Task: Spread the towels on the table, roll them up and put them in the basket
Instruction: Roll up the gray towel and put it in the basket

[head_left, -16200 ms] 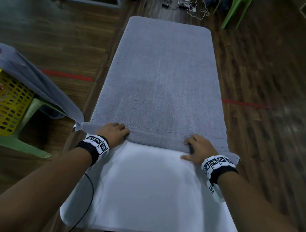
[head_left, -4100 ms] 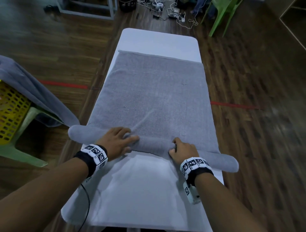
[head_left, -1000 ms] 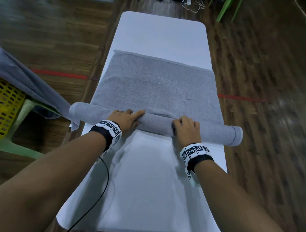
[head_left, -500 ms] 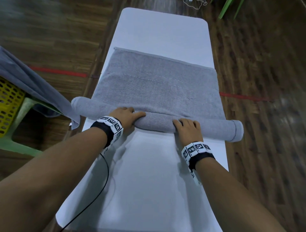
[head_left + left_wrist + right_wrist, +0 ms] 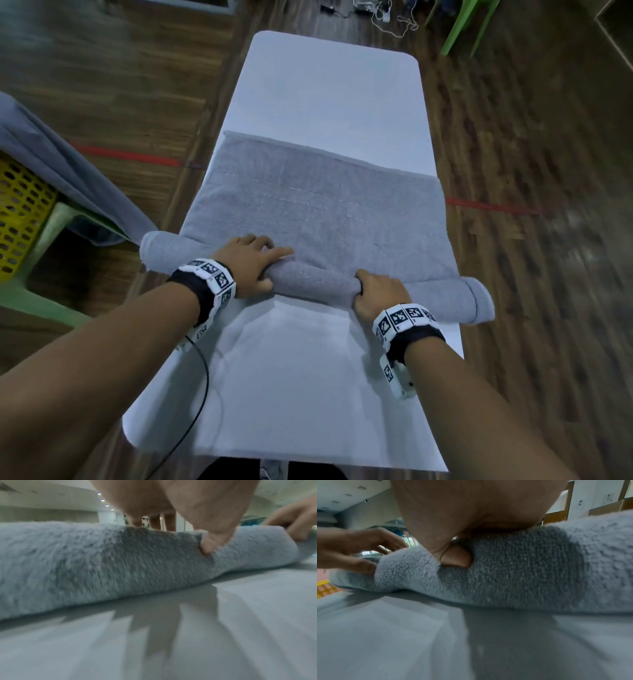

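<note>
Towel (image 5: 322, 212) first: grey and fluffy, it lies across a long white table (image 5: 329, 92), its near part wound into a thick roll (image 5: 308, 277) that runs from the table's left edge to past its right edge, both ends overhanging. Compared with a second ago, I see the roll fatter and farther up the table, with a shorter flat stretch of cloth ahead of it; four seconds back the flat part ran nearly to the far end, and well before that the towel covered almost the whole top with only its near hem turned. I judge the rolling well past halfway, with a few more turns left before the roll can go to the basket. A yellow basket (image 5: 20, 212) sits on a green chair (image 5: 51, 240) to the left, well apart from the table, with another grey towel (image 5: 61, 164) draped over it. My left hand (image 5: 250, 260) rests on the roll left of centre, fingers fairly straight and reaching over the top onto the flat cloth, thumb pressed into the near side, so it pushes rather than clenches. My right hand (image 5: 376, 291) now curls over the roll just right of centre, thumb dug into the pile, grasping it. Patterned wristbands (image 5: 400, 318) circle both wrists.
</note>
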